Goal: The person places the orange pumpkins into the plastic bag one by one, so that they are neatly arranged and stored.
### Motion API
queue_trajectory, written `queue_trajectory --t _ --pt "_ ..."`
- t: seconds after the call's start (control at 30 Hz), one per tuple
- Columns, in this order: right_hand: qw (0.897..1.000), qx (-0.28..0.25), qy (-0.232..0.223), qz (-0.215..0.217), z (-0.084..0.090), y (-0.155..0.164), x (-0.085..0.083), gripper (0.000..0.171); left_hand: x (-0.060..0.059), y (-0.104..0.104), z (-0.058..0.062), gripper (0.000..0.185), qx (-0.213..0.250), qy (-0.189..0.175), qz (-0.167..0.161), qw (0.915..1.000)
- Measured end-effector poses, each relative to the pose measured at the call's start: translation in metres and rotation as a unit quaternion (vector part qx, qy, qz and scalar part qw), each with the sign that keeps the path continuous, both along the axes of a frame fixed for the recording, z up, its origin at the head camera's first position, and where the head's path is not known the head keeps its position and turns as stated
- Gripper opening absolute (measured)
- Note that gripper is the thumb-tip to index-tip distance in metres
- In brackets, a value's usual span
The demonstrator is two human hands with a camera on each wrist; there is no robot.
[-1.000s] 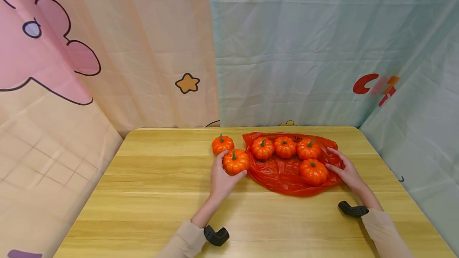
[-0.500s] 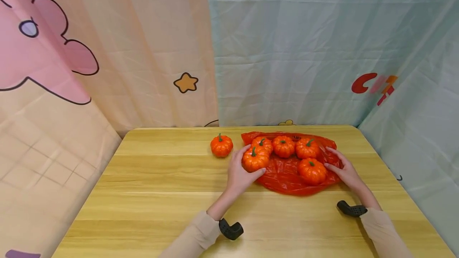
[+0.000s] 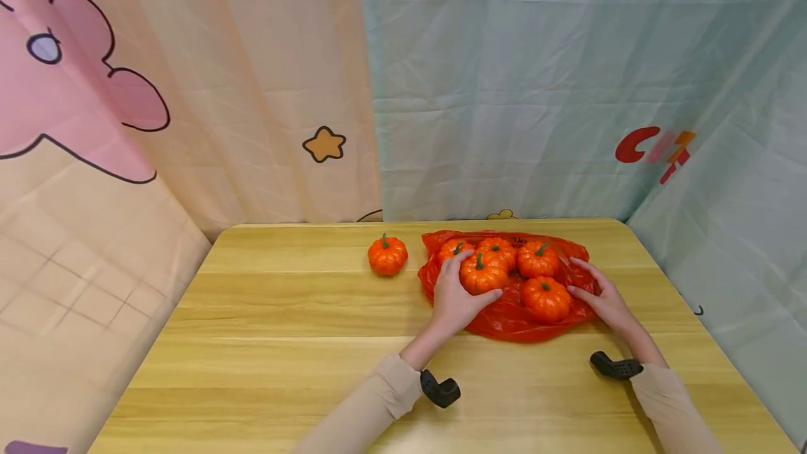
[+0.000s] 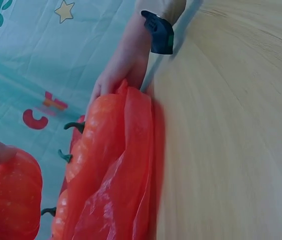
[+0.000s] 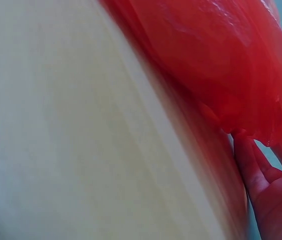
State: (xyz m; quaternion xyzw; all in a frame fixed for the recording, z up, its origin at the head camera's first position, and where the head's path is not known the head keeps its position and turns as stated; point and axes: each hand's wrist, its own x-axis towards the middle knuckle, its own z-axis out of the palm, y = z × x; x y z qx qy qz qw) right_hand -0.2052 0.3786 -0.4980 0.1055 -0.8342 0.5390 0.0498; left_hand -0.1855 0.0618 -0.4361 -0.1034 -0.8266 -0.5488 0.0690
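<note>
My left hand (image 3: 458, 300) holds a small orange pumpkin (image 3: 484, 276) with a green stem, thumb at its near side and fingers at its far side. Below it lies a spread red plastic bag (image 3: 504, 324) bearing several similar pumpkins. In the left wrist view the held pumpkin (image 4: 12, 200) hangs above the bag's pumpkins. My right hand (image 3: 608, 303) grips the bag's right edge, thumb and fingers set apart along it. In the right wrist view its fingers (image 5: 249, 160) show at the red plastic (image 5: 231, 55), partly hidden by it.
A single pumpkin (image 3: 387, 258) sits on the wooden table (image 3: 284, 342) left of the bag. Printed curtains (image 3: 284, 90) hang behind the table's back edge and at both sides. A black wrist device (image 3: 441, 391) sits on each sleeve.
My left hand has carried its pumpkin rightward, from beside the lone pumpkin to over the middle of the bag. My right hand has stayed at the bag's right edge.
</note>
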Motion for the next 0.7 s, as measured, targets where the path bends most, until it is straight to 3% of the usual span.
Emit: queue_trajectory --t 0.3,0.7 --pt "1.000 0.002 -0.008 -0.005 0.003 -0.001 0.001 0.058 -0.006 0.024 -0.009 0.074 -0.035 -0.011 -0.002 0.9993" --pt "1.000 -0.002 -0.009 -0.007 0.003 -0.001 0.002 0.060 -0.012 0.039 -0.017 0.074 -0.071 -0.007 0.000 0.9974"
